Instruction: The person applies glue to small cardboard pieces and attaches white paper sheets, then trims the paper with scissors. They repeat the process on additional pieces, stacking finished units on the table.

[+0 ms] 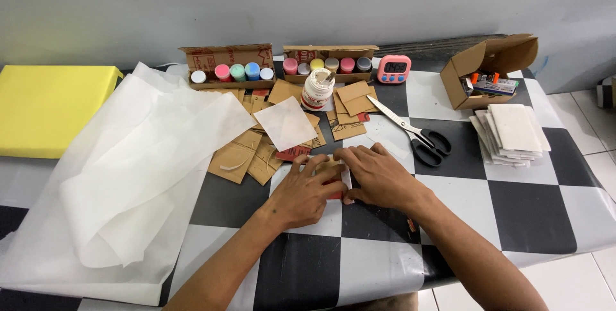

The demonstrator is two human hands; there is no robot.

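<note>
Cardboard piece (335,181), small and brown with a red patch showing, lies flat near the middle of the table (526,215), a checkered black-and-white surface, and is mostly covered by both hands. Left hand (301,192) presses down on its left part with fingers bent and close together; right hand (380,176) covers its right part, fingers laid flat and narrow, tips meeting those of the left hand. Whether white paper lies under the piece cannot be told with certainty. Just behind the hands sits a loose heap of cardboard cutouts (256,150), with one square of thin white paper (284,123) on top. A white glue jar (317,89) stands behind the heap. Scissors (414,132) with black handles lie just to the right of the heap, near the right hand but apart from it. Two open cardboard boxes of paint pots (231,67) stand along the far edge, with a pink timer (394,68) beside them. An open carton (487,70) occupies the far right corner; a stack of white squares (513,132) lies in front of it. Large white paper sheets (122,176) cover the left side of the table, next to a yellow pad (48,105) at the far left.
</note>
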